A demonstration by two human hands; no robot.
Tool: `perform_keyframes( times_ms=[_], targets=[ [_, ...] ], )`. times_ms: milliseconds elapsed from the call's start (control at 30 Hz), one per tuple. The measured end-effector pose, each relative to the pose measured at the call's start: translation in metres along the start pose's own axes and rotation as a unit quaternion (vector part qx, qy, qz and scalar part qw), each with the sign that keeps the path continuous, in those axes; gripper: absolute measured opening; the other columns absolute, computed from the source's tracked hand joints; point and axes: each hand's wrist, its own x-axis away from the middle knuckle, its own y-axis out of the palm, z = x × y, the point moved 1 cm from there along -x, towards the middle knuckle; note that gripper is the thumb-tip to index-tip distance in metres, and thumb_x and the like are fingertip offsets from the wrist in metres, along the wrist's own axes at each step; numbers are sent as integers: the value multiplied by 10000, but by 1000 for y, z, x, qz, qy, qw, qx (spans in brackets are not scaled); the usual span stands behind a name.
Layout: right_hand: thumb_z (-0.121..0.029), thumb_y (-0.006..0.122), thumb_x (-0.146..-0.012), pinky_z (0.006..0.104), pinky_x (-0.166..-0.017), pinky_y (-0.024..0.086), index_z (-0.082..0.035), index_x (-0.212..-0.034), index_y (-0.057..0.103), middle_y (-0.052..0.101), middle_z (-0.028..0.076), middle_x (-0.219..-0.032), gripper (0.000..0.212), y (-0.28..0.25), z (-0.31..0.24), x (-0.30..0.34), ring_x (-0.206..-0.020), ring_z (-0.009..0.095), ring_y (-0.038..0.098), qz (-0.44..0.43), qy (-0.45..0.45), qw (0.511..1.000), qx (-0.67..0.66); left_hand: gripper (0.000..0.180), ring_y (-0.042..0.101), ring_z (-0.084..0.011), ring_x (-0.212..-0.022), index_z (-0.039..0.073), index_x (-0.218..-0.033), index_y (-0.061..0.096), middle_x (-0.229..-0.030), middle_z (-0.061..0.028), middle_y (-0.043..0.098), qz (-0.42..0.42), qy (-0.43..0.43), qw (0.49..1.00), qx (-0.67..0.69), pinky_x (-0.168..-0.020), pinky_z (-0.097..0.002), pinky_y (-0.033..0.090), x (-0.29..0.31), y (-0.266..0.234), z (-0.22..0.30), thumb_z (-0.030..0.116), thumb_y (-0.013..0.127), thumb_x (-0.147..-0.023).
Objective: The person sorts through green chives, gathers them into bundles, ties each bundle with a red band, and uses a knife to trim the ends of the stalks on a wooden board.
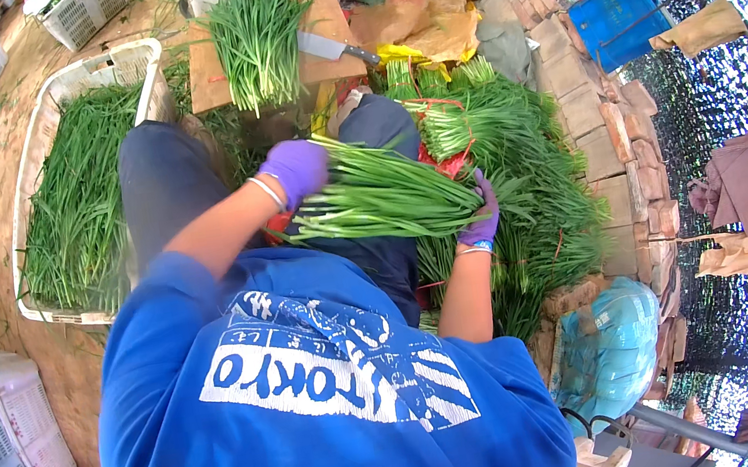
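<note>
A loose bunch of garlic chives (387, 189) lies across my lap, its pale stem ends to the left and its green tips to the right. My right hand (483, 213), in a purple glove, grips the tip end, with the thumb up along its side. At the stem end is my left hand (296, 170), also gloved in purple. It is blurred and its fingers are hidden, so I cannot make out whether it grips any stems. Beyond my knees, more chives (261, 44) rest on a wooden board (208, 70) beside a knife (334, 48).
On the left stands a white crate (30, 201) of loose chives. Tied chive bundles (513, 133) are heaped at my right, against a low brick ledge (595, 136). A blue bin (619, 17) and a blue plastic-wrapped bundle (610, 348) stand further right.
</note>
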Motion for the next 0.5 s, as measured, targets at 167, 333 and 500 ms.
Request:
perform_keyframes(
  times_ms=[167,333,500],
  targets=[
    [-156,506,-817,284,-538,463,-8,-990,585,475,-13,-586,241,-59,28,-44,-543,131,510,-50,20,998,-45,143,622,-263,-659,108,-730,652,-713,-112,631,16,-95,983,-153,-571,-375,484,36,-10,-68,196,540,-713],
    [-213,483,-817,424,-707,497,-65,-1112,535,605,139,-894,334,-67,40,-54,-793,299,593,-53,46,997,-26,153,617,-225,-684,116,-737,628,-696,-61,617,82,-119,971,-189,-559,-356,470,40,-52,-94,254,562,-743],
    [-194,478,-819,387,-671,503,-42,-1073,559,601,112,-856,307,-64,31,-50,-746,241,595,-65,27,997,-16,195,570,-257,-587,105,-633,587,-615,-69,571,165,177,967,-74,-522,-374,421,-4,-22,-13,272,553,-730]
  ],
)
